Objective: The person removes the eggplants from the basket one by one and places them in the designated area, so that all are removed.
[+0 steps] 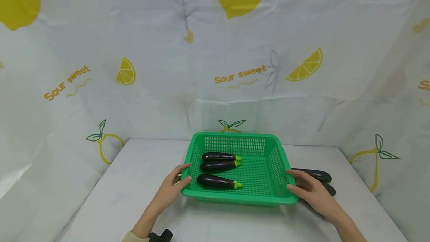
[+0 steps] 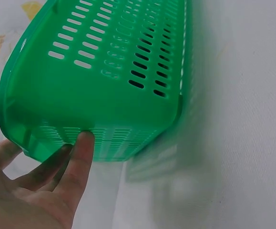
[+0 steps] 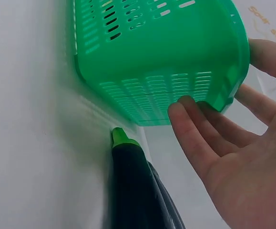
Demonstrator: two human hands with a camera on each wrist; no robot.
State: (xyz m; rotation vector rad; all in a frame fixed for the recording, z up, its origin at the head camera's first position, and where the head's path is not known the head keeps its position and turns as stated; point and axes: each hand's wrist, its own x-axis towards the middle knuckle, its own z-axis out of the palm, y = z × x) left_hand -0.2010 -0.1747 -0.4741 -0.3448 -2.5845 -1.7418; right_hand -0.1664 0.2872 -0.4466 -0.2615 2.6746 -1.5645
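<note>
A green plastic basket (image 1: pixel 242 199) with slotted walls is between both hands, close over the white table. Three dark purple eggplants with green caps lie along its left side: a rear one (image 1: pixel 219 156), a middle one (image 1: pixel 220 165) and a front one (image 1: pixel 218 181). My left hand (image 1: pixel 170 189) grips the left rim, thumb on top and fingers against the outer wall (image 2: pixel 95 105). On the opposite rim, my right hand (image 1: pixel 314 195) holds in the same way, its fingertips (image 3: pixel 178 114) touching the slotted side. The eggplants' undersides are hidden.
More eggplants (image 1: pixel 317 175) lie on the table (image 1: pixel 117 189) to the right of the basket, partly behind my right hand; one eggplant (image 3: pixel 135 186) points its green cap toward the basket. A white sheet printed with lemons (image 1: pixel 161 85) hangs at the back and sides.
</note>
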